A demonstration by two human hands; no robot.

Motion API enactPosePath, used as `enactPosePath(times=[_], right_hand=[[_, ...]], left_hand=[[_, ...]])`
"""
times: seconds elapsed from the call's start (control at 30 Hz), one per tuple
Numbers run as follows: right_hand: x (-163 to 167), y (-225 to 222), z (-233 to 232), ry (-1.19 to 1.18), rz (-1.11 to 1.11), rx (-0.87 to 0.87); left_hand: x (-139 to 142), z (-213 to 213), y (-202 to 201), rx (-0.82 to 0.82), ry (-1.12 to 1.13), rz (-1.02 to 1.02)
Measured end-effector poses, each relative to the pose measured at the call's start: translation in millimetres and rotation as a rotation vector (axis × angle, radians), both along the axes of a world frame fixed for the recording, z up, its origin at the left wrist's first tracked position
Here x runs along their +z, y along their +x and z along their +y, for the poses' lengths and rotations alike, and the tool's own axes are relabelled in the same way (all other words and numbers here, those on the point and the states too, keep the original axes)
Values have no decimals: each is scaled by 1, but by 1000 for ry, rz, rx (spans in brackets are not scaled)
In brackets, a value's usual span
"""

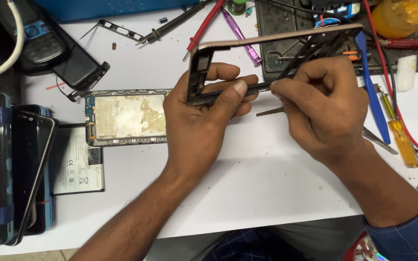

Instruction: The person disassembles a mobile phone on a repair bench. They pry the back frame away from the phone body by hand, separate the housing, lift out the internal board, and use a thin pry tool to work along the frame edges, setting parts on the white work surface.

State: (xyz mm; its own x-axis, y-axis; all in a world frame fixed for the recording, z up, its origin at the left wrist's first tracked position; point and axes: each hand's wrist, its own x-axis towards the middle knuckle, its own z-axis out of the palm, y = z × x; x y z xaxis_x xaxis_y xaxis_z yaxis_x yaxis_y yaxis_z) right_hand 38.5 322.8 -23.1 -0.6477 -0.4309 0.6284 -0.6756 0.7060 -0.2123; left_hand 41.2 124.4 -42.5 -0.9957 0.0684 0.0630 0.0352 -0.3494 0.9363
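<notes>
My left hand grips the near end of a black phone middle frame with a rose-gold edge, held tilted above the white table. My thumb presses on its lower rail. My right hand pinches the same rail of the frame with thumb and fingers; a thin metal tool tip sticks out below that hand. An opened phone body with a bare metal plate lies flat to the left of my left hand.
A battery and a stack of phones lie at the left. Multimeter probes, a purple pen-like tool, a blue pry tool, a yellow screwdriver and a black mat sit behind and right.
</notes>
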Motion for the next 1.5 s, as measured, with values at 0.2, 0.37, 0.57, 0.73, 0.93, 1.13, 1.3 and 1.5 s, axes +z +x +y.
enactPosePath(times=[0.2, 0.37, 0.57, 0.73, 0.93, 1.13, 1.3, 1.5], right_hand=[[-1, -2, 2, 42, 19, 33], [-2, -6, 6, 32, -11, 90], [-6, -7, 10, 25, -68, 118], [-7, -8, 9, -34, -127, 130], [-1, -11, 5, -94, -169, 140], [3, -10, 4, -45, -122, 148], [0, -10, 7, 16, -97, 142], [-7, -8, 10, 25, -124, 162]], left_hand=[[4, -2, 0, -12, -4, -72], [5, -3, -4, -18, 13, -174], [6, -4, -3, 8, -9, -197], [6, -5, -4, 4, 0, -236], [4, -5, -4, 3, -15, -212], [3, -5, -4, 4, -10, -175], [2, -6, -4, -11, 23, -180], [4, -6, -3, 7, 5, -219]])
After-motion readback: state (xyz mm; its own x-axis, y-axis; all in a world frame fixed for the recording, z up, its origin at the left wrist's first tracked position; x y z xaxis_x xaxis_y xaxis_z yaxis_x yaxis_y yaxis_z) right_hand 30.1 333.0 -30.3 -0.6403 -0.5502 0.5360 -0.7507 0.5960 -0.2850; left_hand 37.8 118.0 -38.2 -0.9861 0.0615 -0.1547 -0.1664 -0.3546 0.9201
